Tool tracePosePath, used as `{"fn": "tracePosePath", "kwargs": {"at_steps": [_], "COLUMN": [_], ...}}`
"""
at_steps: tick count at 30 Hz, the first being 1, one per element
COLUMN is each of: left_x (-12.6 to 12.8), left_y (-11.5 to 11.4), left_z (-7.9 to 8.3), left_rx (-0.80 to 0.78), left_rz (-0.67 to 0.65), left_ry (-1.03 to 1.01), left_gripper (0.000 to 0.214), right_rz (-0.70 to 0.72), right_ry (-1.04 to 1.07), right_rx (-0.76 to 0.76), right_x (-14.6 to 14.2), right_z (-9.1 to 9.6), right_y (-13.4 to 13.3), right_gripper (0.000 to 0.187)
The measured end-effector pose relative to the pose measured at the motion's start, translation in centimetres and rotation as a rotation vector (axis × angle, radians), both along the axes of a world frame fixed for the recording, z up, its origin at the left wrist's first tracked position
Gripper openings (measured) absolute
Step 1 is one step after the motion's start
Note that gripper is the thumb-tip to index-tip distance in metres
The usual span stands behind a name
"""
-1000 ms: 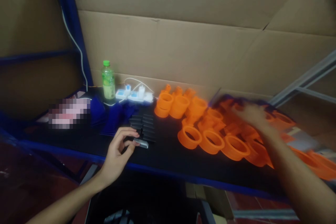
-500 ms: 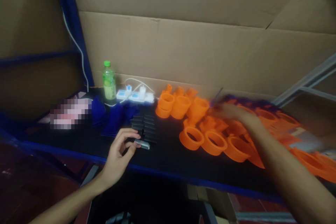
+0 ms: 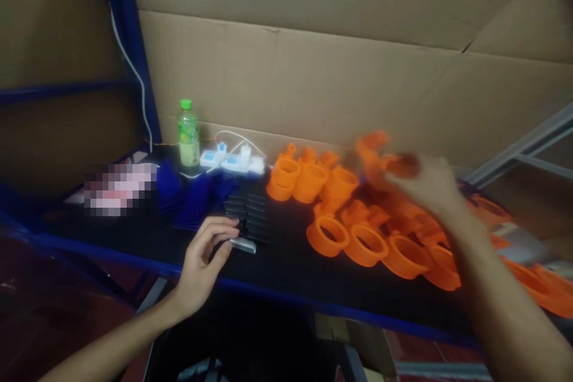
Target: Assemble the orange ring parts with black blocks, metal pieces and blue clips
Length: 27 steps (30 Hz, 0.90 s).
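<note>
Held up at about two o'clock in the head view, the right hand (image 3: 430,182) is seen with its fingers closed on an orange part (image 3: 376,155), raised clear of the bench, probably so that it hangs free of its neighbours; motion blur hides the exact grip. Below it, at five o'clock, orange rings (image 3: 364,245) are laid flat on the black shelf (image 3: 286,268), openings up, in a row within easy reach. At seven o'clock the left hand (image 3: 203,262) is curled at the near edge, thumb and fingertips touching the left end of a small grey piece (image 3: 242,245); whether it is pinched cannot be told. Black plates (image 3: 248,215) are stacked just beyond, at its twelve o'clock. A green-capped bottle (image 3: 188,134) and a power strip (image 3: 230,161) are kept back against the cardboard wall (image 3: 313,83).
</note>
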<state>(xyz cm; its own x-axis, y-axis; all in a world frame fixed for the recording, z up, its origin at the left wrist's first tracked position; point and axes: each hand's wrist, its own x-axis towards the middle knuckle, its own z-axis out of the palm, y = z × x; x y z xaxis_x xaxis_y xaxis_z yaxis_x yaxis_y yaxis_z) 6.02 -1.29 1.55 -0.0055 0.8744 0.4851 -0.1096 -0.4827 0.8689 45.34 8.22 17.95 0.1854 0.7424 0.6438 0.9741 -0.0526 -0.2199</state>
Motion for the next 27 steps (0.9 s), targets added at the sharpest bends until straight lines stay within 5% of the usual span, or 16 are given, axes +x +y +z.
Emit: {"fn": "tracePosePath", "kwargs": {"at_steps": [5,8,12,16,22,27], "left_x": [-0.2,-0.4,-0.7,-1.1,-1.4,-1.2], "left_y": [0.2,0.4,0.1,-0.1,0.2,-0.1], "left_z": [-0.3,-1.0,-1.1,0.2,1.0,1.1], "left_rx": [-0.029,-0.055,-0.196,-0.379,-0.515,-0.530], "left_rz": [-0.197,-0.334,-0.354,-0.404,-0.456,-0.446], "left_ry": [-0.095,-0.175,-0.296,-0.386,-0.468,-0.472], "left_gripper": [0.042,0.070,0.052,0.052,0.056,0.048], "right_rz": [0.501,0.808,1.012,0.997,0.930,0.900], "right_ry": [0.446,0.456,0.376,0.301,-0.088,-0.161], "right_rx": [-0.104,-0.260,-0.478,-0.461,-0.530,-0.570], "right_x": [-6.6,-13.0,-18.9,-19.9,-19.1,-19.1], "right_z": [-2.2,-4.6,-6.7,-7.9,-9.3,-10.3], "right_y": [-6.8,-11.4,-13.6,-11.3,-8.6,-8.4], "right_gripper": [0.038,0.040,0.045,0.023,0.028,0.037]}}
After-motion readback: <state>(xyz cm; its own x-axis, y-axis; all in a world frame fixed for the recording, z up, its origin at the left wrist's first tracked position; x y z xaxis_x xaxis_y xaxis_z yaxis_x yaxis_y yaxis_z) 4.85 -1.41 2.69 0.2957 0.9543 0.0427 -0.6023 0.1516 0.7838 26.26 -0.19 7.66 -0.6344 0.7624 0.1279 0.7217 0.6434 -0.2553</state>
